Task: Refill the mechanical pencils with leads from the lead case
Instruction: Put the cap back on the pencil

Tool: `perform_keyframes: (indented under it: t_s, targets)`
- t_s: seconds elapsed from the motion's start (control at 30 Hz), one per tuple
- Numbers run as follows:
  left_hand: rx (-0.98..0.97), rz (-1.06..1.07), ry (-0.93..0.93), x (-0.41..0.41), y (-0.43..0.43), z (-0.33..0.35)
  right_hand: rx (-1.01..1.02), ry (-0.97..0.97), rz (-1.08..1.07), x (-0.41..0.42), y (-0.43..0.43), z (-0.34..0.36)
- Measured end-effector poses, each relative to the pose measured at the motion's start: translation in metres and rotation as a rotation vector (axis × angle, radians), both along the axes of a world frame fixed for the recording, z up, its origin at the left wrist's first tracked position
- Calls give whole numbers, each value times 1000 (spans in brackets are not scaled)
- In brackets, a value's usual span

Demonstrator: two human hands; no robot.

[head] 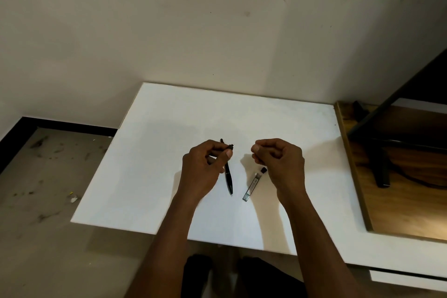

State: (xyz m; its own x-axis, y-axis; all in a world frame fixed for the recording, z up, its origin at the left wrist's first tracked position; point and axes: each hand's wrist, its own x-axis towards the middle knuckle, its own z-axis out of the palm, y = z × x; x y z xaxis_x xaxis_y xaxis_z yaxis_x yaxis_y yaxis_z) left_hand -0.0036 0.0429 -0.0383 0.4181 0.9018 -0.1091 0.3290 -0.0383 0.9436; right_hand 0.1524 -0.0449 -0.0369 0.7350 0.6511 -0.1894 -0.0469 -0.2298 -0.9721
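My left hand (205,167) is closed around a black mechanical pencil (230,146), whose dark end sticks out past the thumb toward my right hand. A second black mechanical pencil (228,178) lies on the white board (150,164), partly under my left hand, tip pointing toward me. The clear lead case (252,186) with a black cap lies just right of it, below my right hand. My right hand (278,159) hovers with thumb and fingertips pinched together, a short gap from the held pencil's end. Anything between those fingertips is too thin to see.
The white board rests against a pale wall. To its right is a wooden desk surface (399,189) with a black stand (379,152) and cable. Bare floor (43,201) with small debris lies to the left. My knees show below the board's near edge.
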Motion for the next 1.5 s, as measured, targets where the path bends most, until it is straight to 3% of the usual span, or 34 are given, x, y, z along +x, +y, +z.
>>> perform_keyframes:
  t_s: [0.1, 0.17, 0.37, 0.53, 0.83, 1.03, 1.23, 1.5]
  targets:
    - [-40, 43, 12, -2, 1, -3, -174, -394, 99, -3, 1, -6]
    - [-45, 58, 27, -3, 2, -4, -241, -534, 164, -8, 2, -10]
    - [-40, 69, 53, -4, 3, -10, -414, -793, 343, -20, 10, -19]
    - [-82, 83, 10, -3, 3, -13, -464, -831, 351, -23, 15, -21]
    - [-130, 82, -28, -1, 0, -10, -437, -730, 291, -22, 15, -23]
    - [-122, 59, -30, -2, 0, -5, -41, -396, -16, -16, 12, -8]
    - [-91, -15, -34, 1, -4, 2, 37, 22, 123, -19, 12, -1]
    - [-74, -68, -34, 2, -6, 5, 74, 126, 169, -13, 9, -2]
